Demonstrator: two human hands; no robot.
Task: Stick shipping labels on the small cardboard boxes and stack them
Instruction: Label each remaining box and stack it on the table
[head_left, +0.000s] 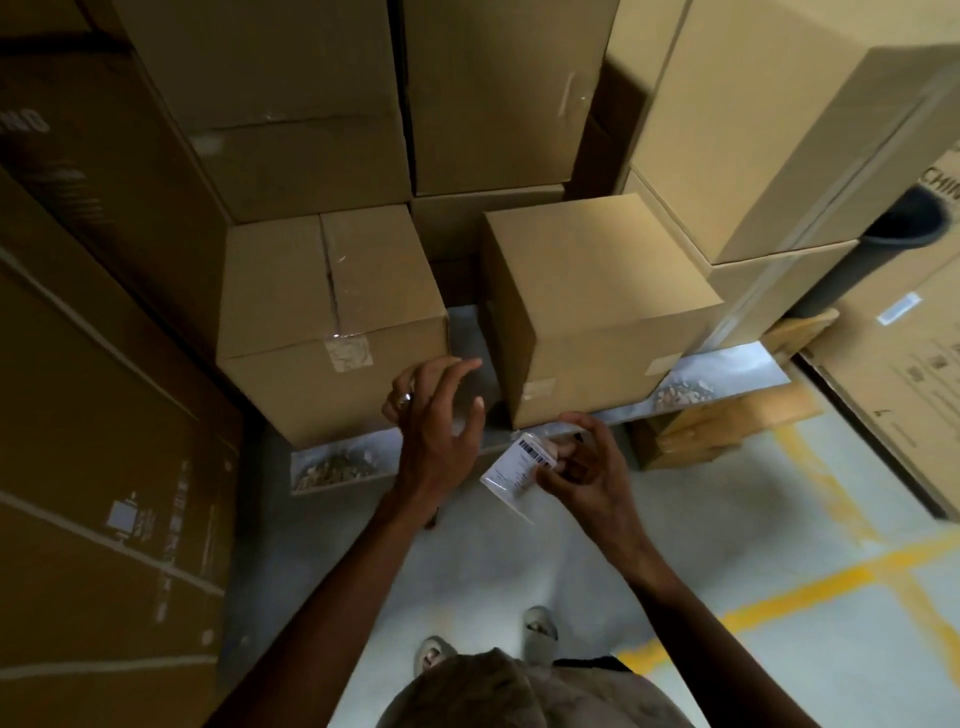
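Note:
Two small cardboard boxes stand side by side on a low silver-covered pallet: a taped left box (332, 322) and a plain right box (597, 301). My right hand (587, 467) pinches a white shipping label (519, 462) with a barcode, held in the air just below the right box's front face. My left hand (436, 415) hovers with spread, relaxed fingers in the gap between the two boxes, close to the left box's front corner, and holds nothing.
Large cardboard cartons (291, 98) are stacked behind and on the right (779, 130); flat printed cartons (104, 415) lean along the left. A dark tube (872, 249) lies at right. The pale floor (727, 597) has yellow lines. My feet (540, 629) stand below.

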